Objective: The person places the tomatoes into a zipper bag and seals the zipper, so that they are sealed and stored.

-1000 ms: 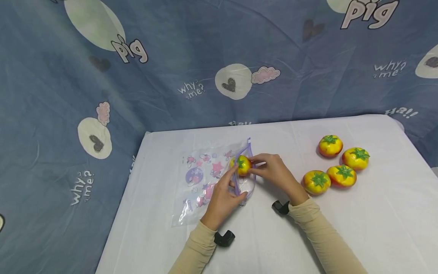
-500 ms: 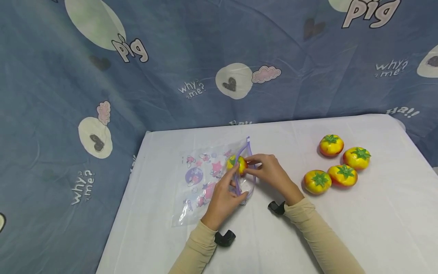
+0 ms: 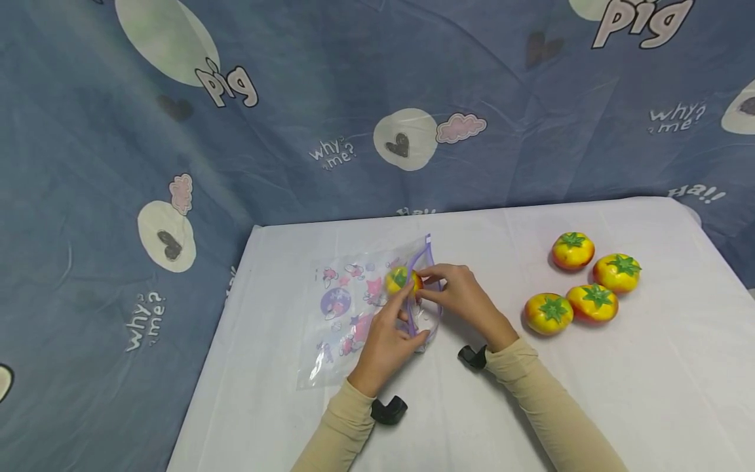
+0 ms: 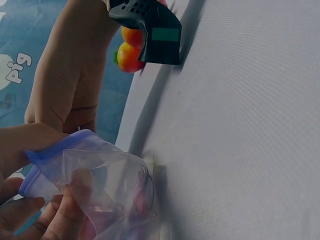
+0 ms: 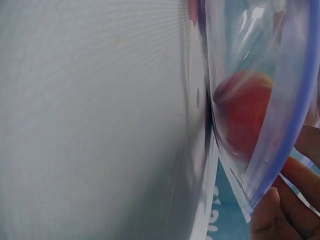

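Note:
A clear printed zip bag (image 3: 335, 303) with a purple zip edge lies flat on the table, its mouth towards the right. My left hand (image 3: 386, 344) grips the bag's mouth, thumb and fingers on the purple edge (image 4: 60, 149) in the left wrist view. A yellow-red toy persimmon (image 3: 397, 278) with a green leaf top is mostly inside the mouth. My right hand (image 3: 463, 293) pinches its right side with thumb and fingertips. Through the plastic, the right wrist view shows the persimmon's red underside (image 5: 245, 117). The left fingertips partly hide the fruit from above.
To the right, several more toy persimmons (image 3: 572, 251) sit in a loose group on the white-covered table (image 3: 265, 406). A blue printed cloth (image 3: 307, 72) hangs behind and at the left. Each wrist bears a black camera mount (image 3: 389, 410).
My right hand has moved left, pushing the persimmon further into the bag, so more of it shows behind the plastic. The left hand has stayed on the bag's mouth.

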Tool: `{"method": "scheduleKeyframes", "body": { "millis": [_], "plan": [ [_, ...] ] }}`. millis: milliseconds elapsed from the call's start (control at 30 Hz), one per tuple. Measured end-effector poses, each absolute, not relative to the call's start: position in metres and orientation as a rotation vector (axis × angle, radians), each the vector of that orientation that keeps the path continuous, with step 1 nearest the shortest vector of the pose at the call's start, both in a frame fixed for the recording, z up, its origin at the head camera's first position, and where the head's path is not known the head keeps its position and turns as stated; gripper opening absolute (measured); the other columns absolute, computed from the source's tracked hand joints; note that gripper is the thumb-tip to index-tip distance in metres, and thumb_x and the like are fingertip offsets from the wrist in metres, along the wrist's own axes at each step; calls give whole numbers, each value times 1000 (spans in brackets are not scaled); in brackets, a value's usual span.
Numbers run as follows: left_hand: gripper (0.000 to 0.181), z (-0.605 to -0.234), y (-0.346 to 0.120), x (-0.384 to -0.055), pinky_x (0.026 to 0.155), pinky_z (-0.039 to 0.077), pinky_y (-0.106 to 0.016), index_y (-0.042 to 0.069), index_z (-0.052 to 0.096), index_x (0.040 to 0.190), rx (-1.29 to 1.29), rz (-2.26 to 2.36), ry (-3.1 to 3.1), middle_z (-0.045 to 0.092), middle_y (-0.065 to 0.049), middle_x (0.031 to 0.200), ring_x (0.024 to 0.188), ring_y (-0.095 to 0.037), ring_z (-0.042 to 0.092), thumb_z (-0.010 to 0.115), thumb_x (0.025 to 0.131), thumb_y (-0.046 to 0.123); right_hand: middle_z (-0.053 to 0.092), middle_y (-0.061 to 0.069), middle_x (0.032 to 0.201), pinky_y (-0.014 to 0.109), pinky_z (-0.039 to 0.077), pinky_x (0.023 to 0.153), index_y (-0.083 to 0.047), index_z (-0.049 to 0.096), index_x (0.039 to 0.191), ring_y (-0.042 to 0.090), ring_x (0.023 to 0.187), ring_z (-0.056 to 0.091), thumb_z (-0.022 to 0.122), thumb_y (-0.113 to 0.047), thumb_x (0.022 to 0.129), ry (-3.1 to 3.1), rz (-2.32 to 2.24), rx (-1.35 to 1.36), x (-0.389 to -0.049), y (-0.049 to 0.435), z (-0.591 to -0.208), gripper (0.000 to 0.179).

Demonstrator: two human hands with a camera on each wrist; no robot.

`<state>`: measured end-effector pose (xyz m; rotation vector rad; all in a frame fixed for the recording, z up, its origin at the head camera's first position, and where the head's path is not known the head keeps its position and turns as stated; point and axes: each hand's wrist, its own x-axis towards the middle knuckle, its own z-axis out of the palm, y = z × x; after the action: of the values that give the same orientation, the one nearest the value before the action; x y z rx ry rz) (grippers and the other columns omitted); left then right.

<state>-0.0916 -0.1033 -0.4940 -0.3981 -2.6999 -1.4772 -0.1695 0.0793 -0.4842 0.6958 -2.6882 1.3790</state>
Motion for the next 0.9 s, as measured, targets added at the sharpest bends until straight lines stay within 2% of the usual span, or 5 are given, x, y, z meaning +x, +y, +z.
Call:
{"method": "scheduleKeyframes", "body": {
  "millis": [133, 400, 567, 900],
  "plan": [
    [89, -494, -103, -92, 57, 58, -17, 13, 44, 156, -405, -1472, -2694, 65, -19, 110, 88, -20, 62, 87, 79, 2, 79, 12, 111, 44, 62, 79, -3, 77, 117, 27, 97, 77, 87, -14, 82, -2682, 1363, 700, -170, 77, -485, 38],
    [90, -493, -104, -92, 59, 58, -17, 13, 44, 156, -425, -1484, -2670, 65, -19, 121, 92, -21, 61, 87, 78, 0, 79, 11, 112, 47, 62, 88, -4, 77, 117, 27, 97, 77, 86, -15, 84, -2682, 1369, 708, -174, 74, -489, 37],
    [90, -493, -103, -92, 60, 59, -18, 12, 44, 156, -431, -1489, -2662, 64, -16, 129, 93, -21, 61, 86, 78, -1, 79, 11, 111, 47, 62, 87, -4, 77, 116, 27, 96, 77, 86, -16, 84, -2681, 1362, 715, -174, 74, -489, 36],
    [91, -494, -103, -92, 60, 59, -18, 14, 43, 157, -431, -1477, -2668, 64, -16, 127, 92, -19, 59, 86, 78, -1, 79, 11, 112, 49, 61, 88, -5, 77, 118, 27, 97, 76, 84, -17, 86, -2725, 1325, 724, -174, 75, -489, 36]
  ]
}}
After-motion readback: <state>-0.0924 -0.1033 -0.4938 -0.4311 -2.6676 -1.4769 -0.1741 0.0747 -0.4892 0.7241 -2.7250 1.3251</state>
